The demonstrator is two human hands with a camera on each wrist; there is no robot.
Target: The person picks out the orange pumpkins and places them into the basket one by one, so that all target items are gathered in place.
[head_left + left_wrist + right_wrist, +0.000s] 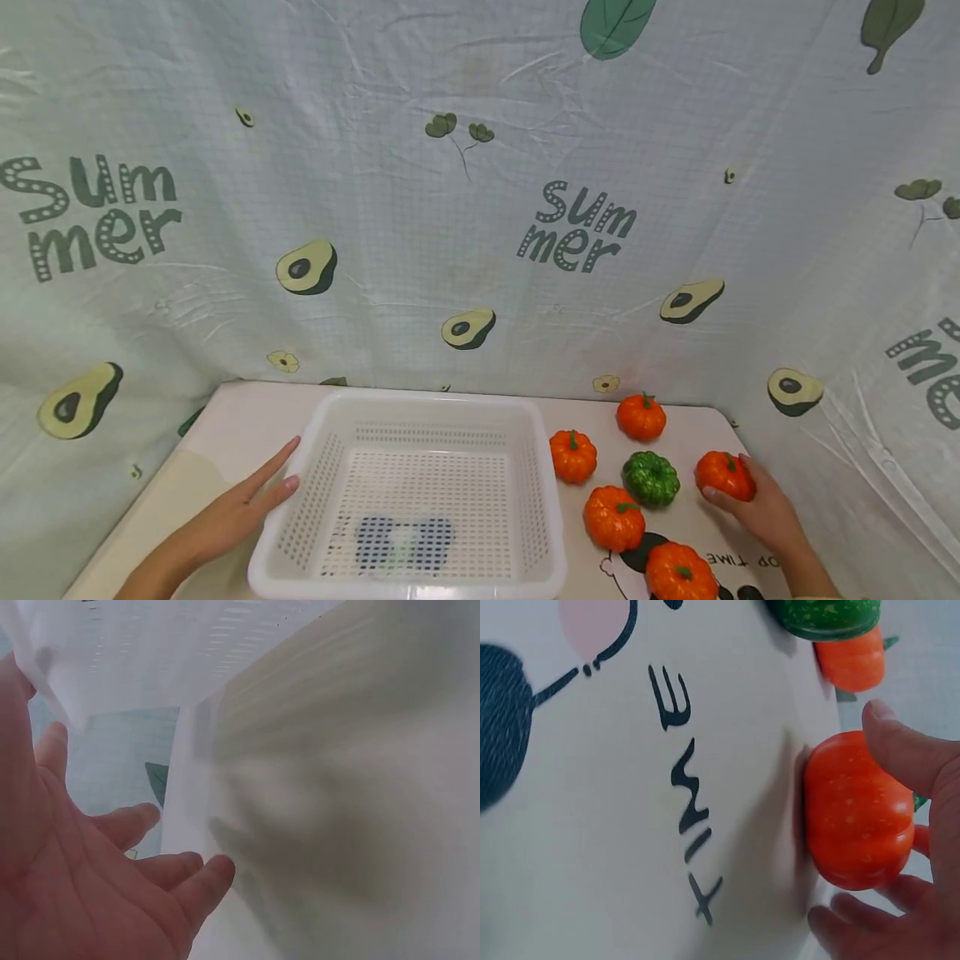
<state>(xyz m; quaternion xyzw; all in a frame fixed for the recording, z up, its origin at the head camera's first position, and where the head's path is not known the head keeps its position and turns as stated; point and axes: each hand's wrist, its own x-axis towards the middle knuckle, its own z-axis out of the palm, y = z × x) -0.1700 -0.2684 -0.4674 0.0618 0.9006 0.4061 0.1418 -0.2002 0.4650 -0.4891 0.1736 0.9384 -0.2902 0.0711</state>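
On the table at the right, my right hand (765, 508) holds a small orange pumpkin (723, 473) with a green stem. In the right wrist view, the thumb (904, 746) lies at one side of that pumpkin (859, 814) and the fingers curl around the other; it sits on the tabletop. My left hand (232, 517), fingers spread, is beside the left wall of a white perforated plastic basket (551, 533). The left wrist view shows its palm (90, 877) facing up by the basket wall (150, 667), one digit at the rim.
Between basket and right hand stand a green pumpkin (651, 479) and more orange pumpkins: one at the back (641, 417), one beside the basket (573, 457), one nearer (614, 518) and one at the front (681, 573). A printed curtain (405, 250) hangs behind the table.
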